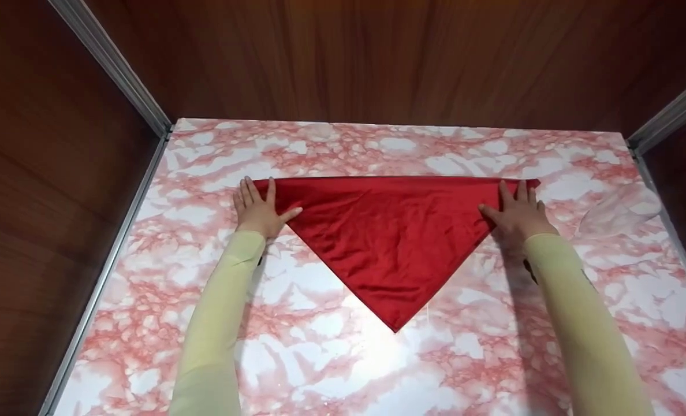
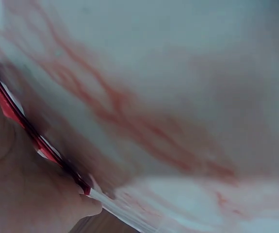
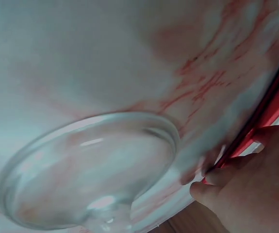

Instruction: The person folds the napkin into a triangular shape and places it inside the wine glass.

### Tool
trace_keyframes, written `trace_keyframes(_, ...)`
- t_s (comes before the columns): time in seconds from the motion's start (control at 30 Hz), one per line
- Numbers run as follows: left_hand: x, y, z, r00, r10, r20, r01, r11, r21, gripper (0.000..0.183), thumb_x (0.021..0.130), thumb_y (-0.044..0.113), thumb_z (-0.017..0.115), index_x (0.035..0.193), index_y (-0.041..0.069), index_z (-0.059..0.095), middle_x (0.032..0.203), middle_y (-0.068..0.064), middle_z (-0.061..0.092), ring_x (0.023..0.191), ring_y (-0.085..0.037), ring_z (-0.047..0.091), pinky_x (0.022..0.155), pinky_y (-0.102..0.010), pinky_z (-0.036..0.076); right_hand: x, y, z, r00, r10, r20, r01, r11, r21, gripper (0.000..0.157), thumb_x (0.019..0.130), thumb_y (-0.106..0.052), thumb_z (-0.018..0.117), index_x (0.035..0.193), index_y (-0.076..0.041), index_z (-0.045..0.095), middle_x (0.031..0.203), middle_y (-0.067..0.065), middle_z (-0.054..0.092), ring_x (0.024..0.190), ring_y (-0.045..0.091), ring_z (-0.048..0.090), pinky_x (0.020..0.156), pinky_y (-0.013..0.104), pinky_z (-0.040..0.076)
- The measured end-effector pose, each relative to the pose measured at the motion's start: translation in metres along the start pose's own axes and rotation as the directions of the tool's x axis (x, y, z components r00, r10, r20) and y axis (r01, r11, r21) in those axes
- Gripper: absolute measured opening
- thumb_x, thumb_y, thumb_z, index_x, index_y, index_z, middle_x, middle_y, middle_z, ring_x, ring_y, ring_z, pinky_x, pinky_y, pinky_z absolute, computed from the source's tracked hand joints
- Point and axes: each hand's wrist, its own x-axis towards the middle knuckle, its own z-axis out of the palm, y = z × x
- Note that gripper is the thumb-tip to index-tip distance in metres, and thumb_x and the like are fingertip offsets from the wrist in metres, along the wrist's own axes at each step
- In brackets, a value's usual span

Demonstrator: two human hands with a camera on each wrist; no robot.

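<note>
A red satin-like cloth (image 1: pixel 389 231) with dark edging lies as a triangle, its long straight edge at the back and its point towards me. My left hand (image 1: pixel 260 211) rests on the left corner with fingers spread and straight; in the left wrist view the thumb side of that hand (image 2: pixel 27 194) lies along the cloth's dark edge (image 2: pixel 30 128). At the right corner my right hand (image 1: pixel 519 214) presses down with its fingers extended. Red fabric (image 3: pixel 272 109) shows beside the right hand (image 3: pixel 255 179) in the right wrist view.
To the right of the right hand is a clear glass piece (image 1: pixel 620 211), round-rimmed with a narrower end. The pink-and-white marbled tabletop (image 1: pixel 331 370) is bounded by dark wooden panels (image 1: pixel 366 63) at the back and sides, with metal strips (image 1: pixel 118 69) at the corners.
</note>
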Motion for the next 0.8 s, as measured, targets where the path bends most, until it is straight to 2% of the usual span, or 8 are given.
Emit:
trace_keyframes(0.27, -0.003, -0.001, -0.001, 1.0, 0.017, -0.008, -0.016, 0.998, 0.065, 0.1, 0.083, 0.081, 0.026, 0.154, 0.017, -0.003, 0.151, -0.032, -0.015, 0.139, -0.045, -0.014, 0.107, -0.062, -0.009, -0.001, 0.0, -0.001, 1.0, -0.014, -0.008, 0.014, 1.0, -0.011, 0.096, 0.091, -0.07, 0.031, 0.151, -0.007, -0.008, 0.147, 0.035, -0.023, 0.131, 0.054, -0.023, 0.103, 0.067, -0.009)
trace_keyframes(0.37, -0.007, 0.004, -0.001, 0.998, 0.06, -0.017, -0.058, 0.992, 0.11, 0.099, 0.084, 0.08, 0.027, 0.154, 0.016, 0.0, 0.153, -0.03, -0.011, 0.14, -0.044, -0.012, 0.107, -0.062, -0.008, -0.002, 0.0, -0.001, 1.0, -0.016, -0.021, 0.015, 1.0, -0.021, 0.096, 0.091, -0.07, 0.032, 0.152, -0.006, -0.007, 0.147, 0.035, -0.022, 0.131, 0.054, -0.023, 0.104, 0.066, -0.01)
trace_keyframes(0.43, -0.011, 0.009, 0.0, 0.994, 0.111, -0.014, -0.109, 0.986, 0.124, 0.098, 0.084, 0.079, 0.028, 0.154, 0.016, 0.001, 0.154, -0.028, -0.009, 0.14, -0.043, -0.012, 0.108, -0.062, -0.008, -0.002, 0.0, 0.001, 0.999, -0.018, -0.032, 0.017, 0.999, -0.029, 0.097, 0.091, -0.07, 0.032, 0.152, -0.005, -0.005, 0.148, 0.035, -0.02, 0.131, 0.054, -0.022, 0.104, 0.065, -0.01)
trace_keyframes(0.67, -0.038, 0.036, 0.008, 0.953, 0.301, 0.033, -0.302, 0.941, 0.153, 0.095, 0.085, 0.077, 0.033, 0.155, 0.018, 0.005, 0.157, -0.022, -0.005, 0.142, -0.041, -0.009, 0.109, -0.061, -0.004, -0.003, -0.005, 0.01, 0.998, -0.038, -0.048, 0.035, 0.997, -0.066, 0.097, 0.091, -0.07, 0.032, 0.151, -0.002, -0.002, 0.148, 0.037, -0.017, 0.131, 0.055, -0.02, 0.105, 0.064, -0.011)
trace_keyframes(0.8, -0.056, 0.053, 0.017, 0.916, 0.397, 0.054, -0.399, 0.897, 0.188, 0.092, 0.085, 0.076, 0.035, 0.155, 0.022, 0.008, 0.157, -0.02, -0.002, 0.142, -0.041, -0.005, 0.11, -0.06, -0.002, -0.007, -0.005, 0.015, 0.997, -0.044, -0.064, 0.039, 0.996, -0.076, 0.097, 0.092, -0.068, 0.032, 0.151, 0.001, -0.001, 0.147, 0.039, -0.016, 0.132, 0.056, -0.018, 0.106, 0.063, -0.011)
